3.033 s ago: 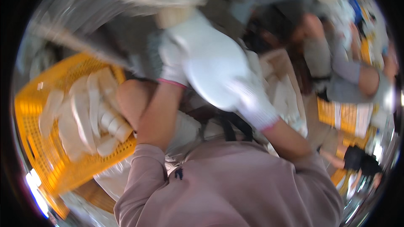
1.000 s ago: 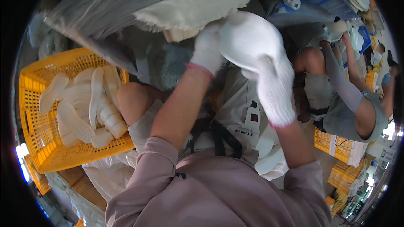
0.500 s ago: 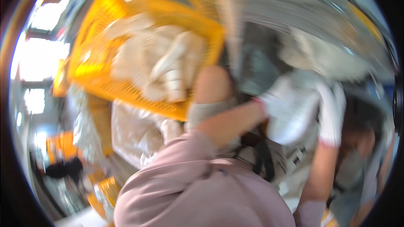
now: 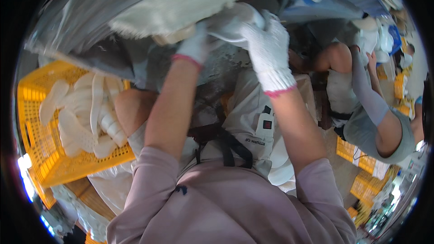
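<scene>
Both my hands wear white knit gloves with pink cuffs and reach up toward the top of the view. My left hand [image 4: 195,45] and my right hand [image 4: 267,47] grip a white rounded piece [image 4: 233,20] between them. The piece is pressed up against a large fuzzy cream-coloured wheel or pad [image 4: 181,4] just above. A grey machine body [image 4: 135,58] sits under that pad. My forearms are bare, my sleeves mauve, and a pale apron [image 4: 246,122] covers my lap.
A yellow plastic crate [image 4: 49,162] at my left holds several white curved pieces [image 4: 86,117]. A second person in a grey top [image 4: 375,126] sits at the right with one arm raised. More yellow crates [image 4: 357,153] stand by them.
The view has swung back from the yellow crate to the pad. My hands have lifted the white piece higher, up against the fuzzy pad.
</scene>
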`<state>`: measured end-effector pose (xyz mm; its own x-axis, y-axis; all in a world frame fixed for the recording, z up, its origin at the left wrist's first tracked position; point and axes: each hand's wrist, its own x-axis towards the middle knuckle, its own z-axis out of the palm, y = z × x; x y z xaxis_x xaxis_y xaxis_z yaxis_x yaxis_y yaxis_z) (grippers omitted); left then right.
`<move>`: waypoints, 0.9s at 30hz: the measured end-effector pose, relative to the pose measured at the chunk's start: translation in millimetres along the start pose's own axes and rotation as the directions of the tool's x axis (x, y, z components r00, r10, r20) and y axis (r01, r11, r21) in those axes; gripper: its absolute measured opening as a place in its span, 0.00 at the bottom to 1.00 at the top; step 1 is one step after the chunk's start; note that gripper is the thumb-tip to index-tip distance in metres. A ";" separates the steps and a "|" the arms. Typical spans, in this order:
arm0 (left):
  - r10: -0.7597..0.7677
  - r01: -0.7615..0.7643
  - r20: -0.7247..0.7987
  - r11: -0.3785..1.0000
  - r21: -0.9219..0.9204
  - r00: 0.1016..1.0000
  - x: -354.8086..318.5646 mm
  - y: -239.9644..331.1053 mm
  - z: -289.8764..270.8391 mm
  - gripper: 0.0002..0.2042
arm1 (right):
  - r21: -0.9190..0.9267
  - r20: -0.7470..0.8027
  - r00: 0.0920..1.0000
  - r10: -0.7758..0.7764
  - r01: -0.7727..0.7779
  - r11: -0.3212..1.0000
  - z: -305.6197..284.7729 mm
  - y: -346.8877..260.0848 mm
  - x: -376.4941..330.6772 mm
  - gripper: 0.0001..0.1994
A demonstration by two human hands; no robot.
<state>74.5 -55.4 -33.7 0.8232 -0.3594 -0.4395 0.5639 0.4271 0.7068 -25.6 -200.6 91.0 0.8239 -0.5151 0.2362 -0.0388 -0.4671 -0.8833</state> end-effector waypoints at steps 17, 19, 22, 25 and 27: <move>0.135 -0.162 0.110 0.943 0.292 0.985 -57.1 1.1 13.7 0.21 | -0.434 0.592 0.768 -0.243 0.558 0.707 -12.3 -43.2 -26.4 0.35; 0.061 -0.072 0.100 0.991 0.115 0.993 -49.8 1.1 13.5 0.15 | -0.506 0.687 0.674 -0.271 0.711 0.488 -36.0 -50.5 -57.5 0.31; -0.252 0.241 0.135 0.966 0.091 0.958 -69.7 5.7 2.0 0.19 | -0.482 0.773 0.547 -0.322 0.836 0.262 -42.3 -13.7 -59.6 0.22; -0.009 0.247 0.386 0.780 -0.574 0.923 -101.6 4.7 -16.6 0.24 | -0.347 0.747 0.536 -0.394 0.819 0.457 -25.3 -10.5 -100.3 0.21; 0.079 0.289 0.559 0.791 -0.539 0.826 -102.2 1.3 -30.6 0.31 | -0.271 0.636 0.589 -0.498 0.775 0.571 -2.2 -16.8 -117.0 0.22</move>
<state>-6.9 7.3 -4.9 0.6869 -0.7268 0.0026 0.7201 0.6810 0.1334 -122.6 -134.1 79.1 0.8645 0.3862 0.3218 0.4632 -0.8607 -0.2112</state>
